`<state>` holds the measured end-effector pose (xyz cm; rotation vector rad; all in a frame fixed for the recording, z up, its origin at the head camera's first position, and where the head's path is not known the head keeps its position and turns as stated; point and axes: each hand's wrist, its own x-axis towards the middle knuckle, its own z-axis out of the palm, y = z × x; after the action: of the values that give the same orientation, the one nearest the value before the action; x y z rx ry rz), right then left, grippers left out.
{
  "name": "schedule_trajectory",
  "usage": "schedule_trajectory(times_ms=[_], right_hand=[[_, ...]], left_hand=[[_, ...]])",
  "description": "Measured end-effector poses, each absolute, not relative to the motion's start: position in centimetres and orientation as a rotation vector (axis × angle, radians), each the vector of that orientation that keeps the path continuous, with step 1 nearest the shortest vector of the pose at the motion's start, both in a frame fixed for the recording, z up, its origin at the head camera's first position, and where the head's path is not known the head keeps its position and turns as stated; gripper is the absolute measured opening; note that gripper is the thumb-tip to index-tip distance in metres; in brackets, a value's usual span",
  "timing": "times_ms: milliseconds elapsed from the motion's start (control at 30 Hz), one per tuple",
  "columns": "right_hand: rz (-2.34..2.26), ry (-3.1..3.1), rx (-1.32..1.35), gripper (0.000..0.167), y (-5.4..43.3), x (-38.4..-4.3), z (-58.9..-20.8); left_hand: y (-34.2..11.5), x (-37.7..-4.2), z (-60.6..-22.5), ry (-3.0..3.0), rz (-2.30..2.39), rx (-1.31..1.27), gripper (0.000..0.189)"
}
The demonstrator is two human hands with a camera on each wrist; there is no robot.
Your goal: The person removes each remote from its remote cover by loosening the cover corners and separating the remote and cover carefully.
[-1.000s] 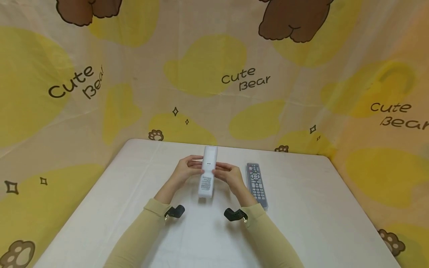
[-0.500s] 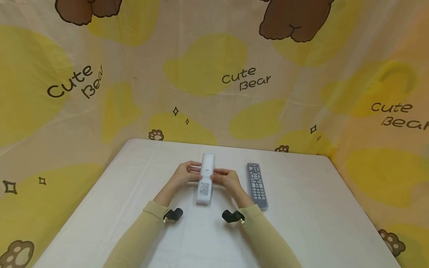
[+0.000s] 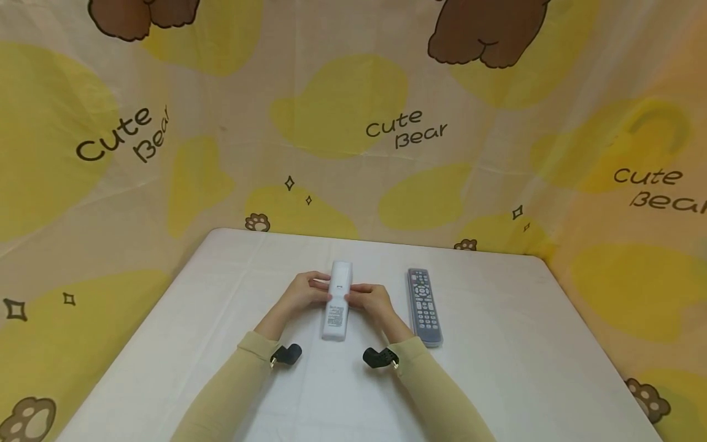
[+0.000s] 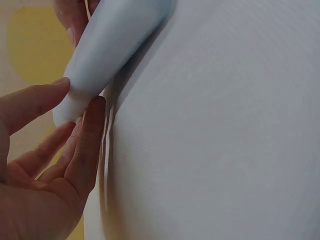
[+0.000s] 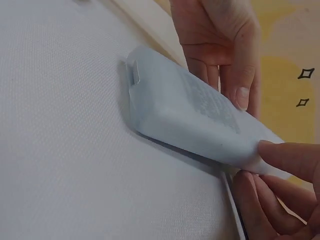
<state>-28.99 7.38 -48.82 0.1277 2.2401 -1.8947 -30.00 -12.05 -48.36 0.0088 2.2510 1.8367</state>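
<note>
A white remote control (image 3: 338, 307) is back side up, its printed label facing the head camera, at the middle of the white table. My left hand (image 3: 298, 293) pinches its left edge between thumb and fingers. On the opposite edge my right hand (image 3: 375, 301) pinches it the same way. The right wrist view shows the remote's near end (image 5: 160, 100) close over the tabletop, with a thin shadow below; whether it touches cannot be told. To the right of my right hand lies a grey remote control (image 3: 424, 307), buttons up.
The white table (image 3: 497, 368) has its back edge against a yellow patterned cloth (image 3: 342, 104) with bear prints, which also hangs on both sides. A small black wrist camera (image 3: 287, 354) sits at the left cuff and another black camera (image 3: 380, 357) at the right.
Both hands have lowered the white remote toward the tabletop and slightly to the left, still gripping its sides. The grey remote has stayed in place.
</note>
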Motion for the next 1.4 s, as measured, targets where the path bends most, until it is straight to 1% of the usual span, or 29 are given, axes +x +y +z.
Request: schedule_trajectory(times_ms=[133, 500, 767, 1000, 1400], right_hand=[[-1.803, 2.326, 0.128, 0.033, 7.3, -29.1, -48.8], [-1.668, 2.427, 0.110, 0.031, 7.3, -29.3, -48.6], [-1.647, 2.431, 0.133, 0.031, 7.4, -29.6, -48.7], [-1.533, 2.549, 0.124, 0.033, 7.5, -29.9, -48.6], [-1.609, 2.513, 0.169, 0.035, 7.5, -30.5, -48.7]], left_hand=[[-12.0, -30.1, -48.7, 2.266, 1.807, -0.042, 0.048], [-11.8, -30.2, -48.8, 2.320, 1.740, -0.083, 0.044], [-11.8, -30.4, -48.9, 2.345, 1.708, -0.075, 0.043], [-11.9, -30.8, -49.0, 2.365, 1.684, -0.063, 0.042], [-11.6, -31.3, -48.9, 2.330, 1.733, -0.119, 0.042]])
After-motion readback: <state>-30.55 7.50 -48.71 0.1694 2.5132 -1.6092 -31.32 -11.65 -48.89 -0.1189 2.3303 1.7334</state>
